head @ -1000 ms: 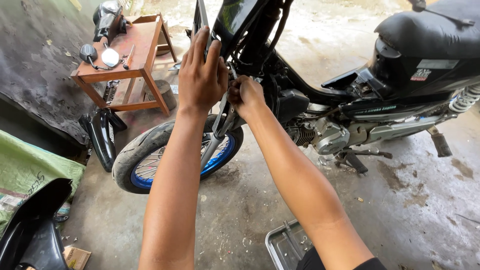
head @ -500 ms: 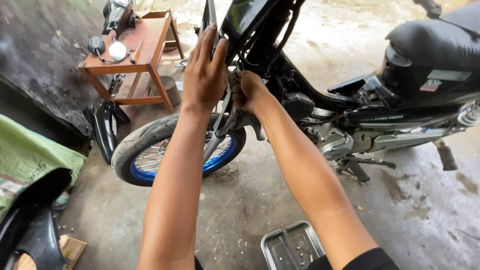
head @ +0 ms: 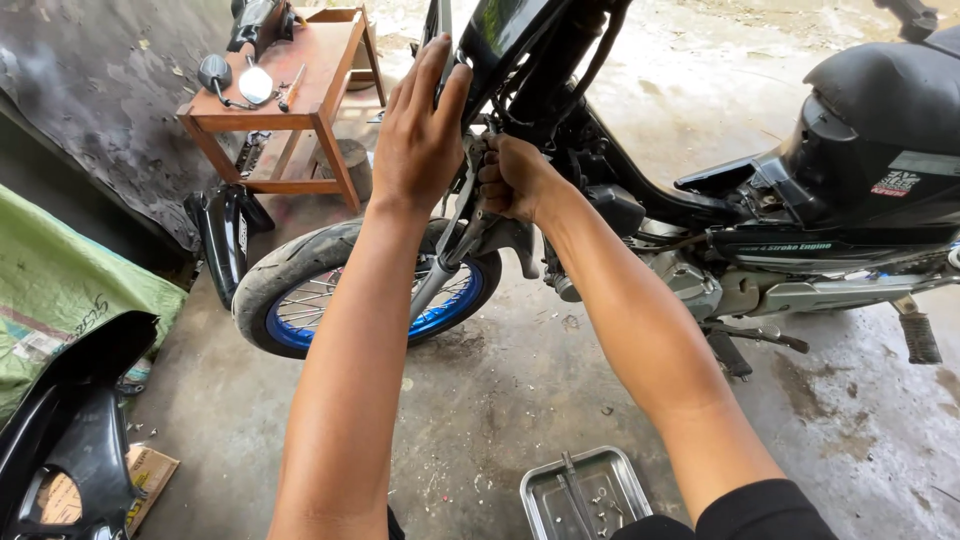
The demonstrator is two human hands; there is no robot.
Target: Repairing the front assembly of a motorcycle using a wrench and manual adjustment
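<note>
Bodywork has already been stripped from the motorcycle (head: 760,230); black fairings (head: 70,450) are laid on the floor. A dark front panel (head: 505,40), still mounted, is pressed by the left hand (head: 420,135), fingers spread. The right hand (head: 515,180) is closed below; what it grips is hidden. Small fasteners lie in the metal tray (head: 540,500).

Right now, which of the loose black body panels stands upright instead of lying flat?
The narrow black panel by the front tyre, below the wooden table, stands upright. The large panel at the bottom-left lies on the floor.

Bike repair wkshop, stripped motorcycle (head: 700,200), parts tray (head: 585,495)
</note>
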